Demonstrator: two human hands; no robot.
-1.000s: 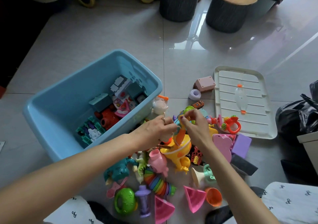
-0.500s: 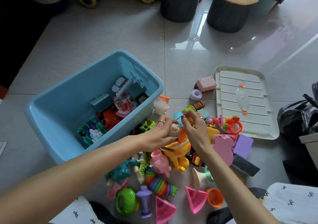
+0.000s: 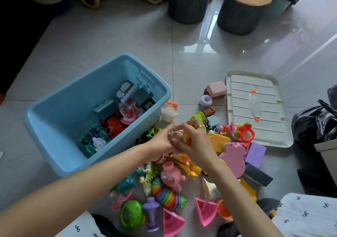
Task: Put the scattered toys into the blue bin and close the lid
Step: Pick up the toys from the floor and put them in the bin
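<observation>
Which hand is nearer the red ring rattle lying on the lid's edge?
Right. The right hand sits just left of the red ring rattle in the picture, with small toys between them. The left hand is further left, on the bin side.

Both hands meet over the toy pile: the right hand point(image 3: 196, 142) curls round a yellow toy point(image 3: 187, 136), the left hand point(image 3: 160, 142) touching it. The blue bin point(image 3: 54, 120) stands left, the lid point(image 3: 237, 78) lies right on the floor.

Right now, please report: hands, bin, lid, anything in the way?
Both hands, left and right, grip a yellow toy over the pile. Blue bin open, partly filled. Lid flat on floor, rattle on it.
</observation>
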